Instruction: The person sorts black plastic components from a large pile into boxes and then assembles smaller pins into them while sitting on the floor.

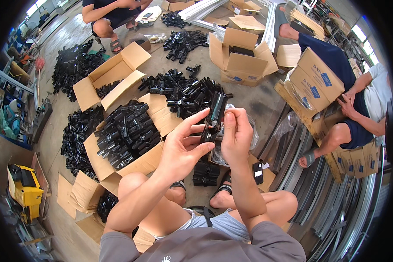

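Black part [219, 105] at frame centre, tilted. Left hand [177, 146]: fingers clamped on it. Right hand [239, 137]: fingers pinched together at its right side, contents indiscernible. Advised: brace firmly with the left, work squarely with the right, unforced

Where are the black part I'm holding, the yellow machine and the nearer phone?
Black part [216, 112]: head view, its glossy side.
Yellow machine [32, 193]: head view, its yellow body.
Nearer phone [258, 173]: head view, its dark middle.
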A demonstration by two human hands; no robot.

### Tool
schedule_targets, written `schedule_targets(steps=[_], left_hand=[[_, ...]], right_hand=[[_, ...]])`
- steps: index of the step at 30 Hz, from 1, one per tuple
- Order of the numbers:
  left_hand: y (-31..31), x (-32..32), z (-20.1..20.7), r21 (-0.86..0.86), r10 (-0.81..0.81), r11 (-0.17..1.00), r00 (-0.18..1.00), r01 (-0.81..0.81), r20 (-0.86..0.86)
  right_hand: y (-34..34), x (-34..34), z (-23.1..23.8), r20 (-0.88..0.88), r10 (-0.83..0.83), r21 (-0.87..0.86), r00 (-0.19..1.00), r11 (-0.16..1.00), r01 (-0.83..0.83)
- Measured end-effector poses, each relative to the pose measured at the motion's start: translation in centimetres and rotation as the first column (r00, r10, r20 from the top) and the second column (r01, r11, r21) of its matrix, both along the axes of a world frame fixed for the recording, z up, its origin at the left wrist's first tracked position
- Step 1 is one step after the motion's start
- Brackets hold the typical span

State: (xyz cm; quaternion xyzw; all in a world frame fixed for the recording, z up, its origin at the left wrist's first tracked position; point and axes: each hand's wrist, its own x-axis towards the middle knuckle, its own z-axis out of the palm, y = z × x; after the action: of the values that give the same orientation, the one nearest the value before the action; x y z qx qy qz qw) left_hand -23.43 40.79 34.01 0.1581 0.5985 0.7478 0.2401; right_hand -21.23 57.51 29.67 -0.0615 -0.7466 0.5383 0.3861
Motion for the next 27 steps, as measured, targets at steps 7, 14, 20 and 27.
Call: schedule_targets(steps=[7, 14, 20, 27], left_hand=[[0.3, 0.1, 0.0, -0.013, -0.023, 1.0, 1.0, 0.024, 0.021], [0.3, 0.1, 0.6, -0.073, -0.053, 0.996, 0.998, 0.055, 0.038], [0.8, 0.2, -0.2, -0.043, -0.061, 0.997, 0.998, 0.062, 0.034], [0.6, 0.1, -0.2, -0.039, -0.069, 0.997, 0.997, 0.071, 0.046]], right_hand=[[1.1, 0.3, -0.1, -0.035, 0.049, 0.088, 0.998, 0.995, -0.046], [1.1, 1.0, 0.0, 0.235, 0.042, 0.15, 0.971, 0.986, -0.079], [0.3, 0.5, -0.9, -0.049, -0.061, 0.161, 0.997, 0.985, 0.069], [1.0, 0.7, -2.9, 0.007, 0.034, 0.085, 0.999, 0.996, -0.035]])
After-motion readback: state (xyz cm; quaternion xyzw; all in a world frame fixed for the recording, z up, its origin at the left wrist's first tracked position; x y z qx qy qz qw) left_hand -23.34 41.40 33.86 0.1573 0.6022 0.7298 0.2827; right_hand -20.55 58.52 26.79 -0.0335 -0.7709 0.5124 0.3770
